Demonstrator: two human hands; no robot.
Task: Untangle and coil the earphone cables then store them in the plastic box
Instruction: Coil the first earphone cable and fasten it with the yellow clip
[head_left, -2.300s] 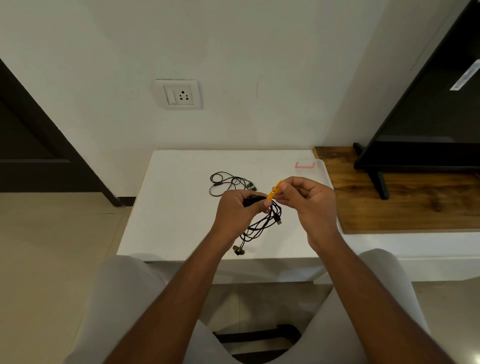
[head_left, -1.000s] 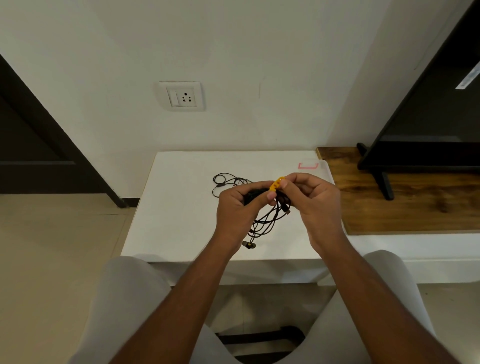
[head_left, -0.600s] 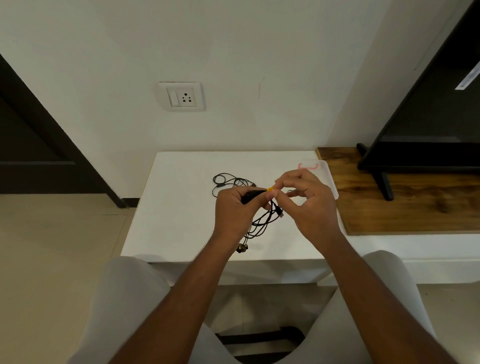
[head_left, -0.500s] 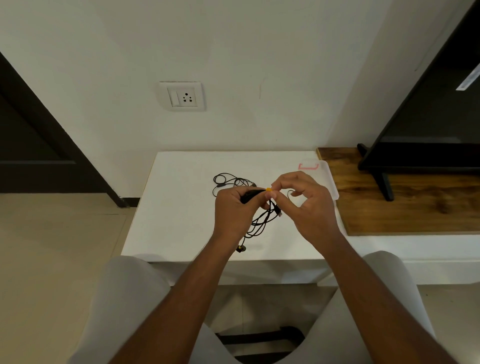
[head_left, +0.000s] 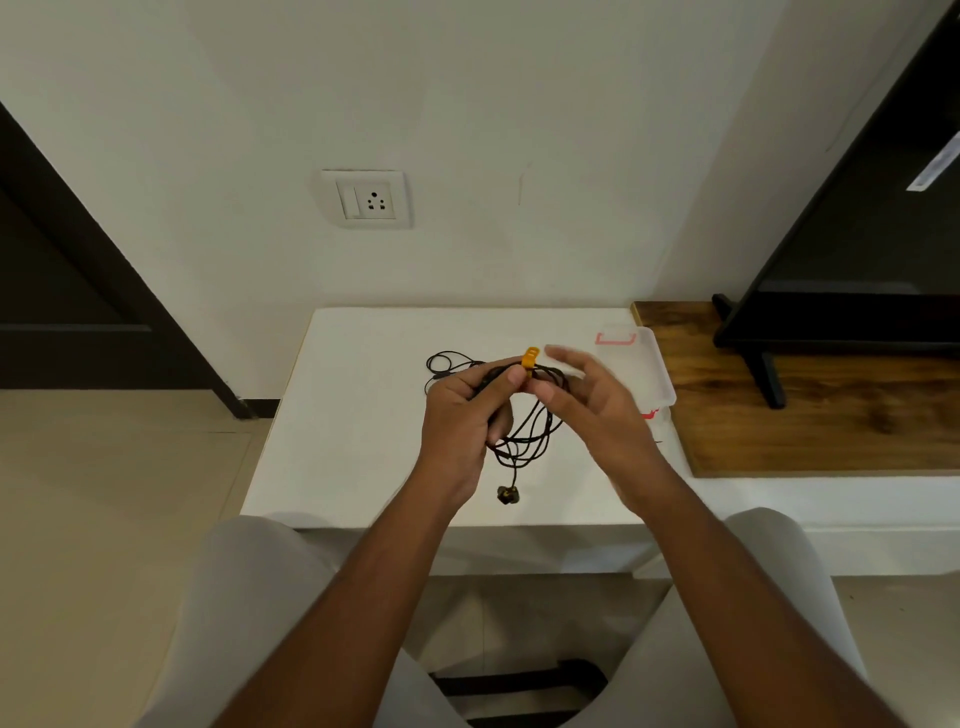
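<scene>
left grip pinches our coiled cable at the orange tie; right grip spread, empty, nearer the plastic box.

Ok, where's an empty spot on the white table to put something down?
The left side of the table is bare, from its left edge to the loose earphones and the left hand. A thin strip at the back is bare too. The middle is crowded by the coiled earphones and the right hand; the plastic box fills the right edge.
</scene>
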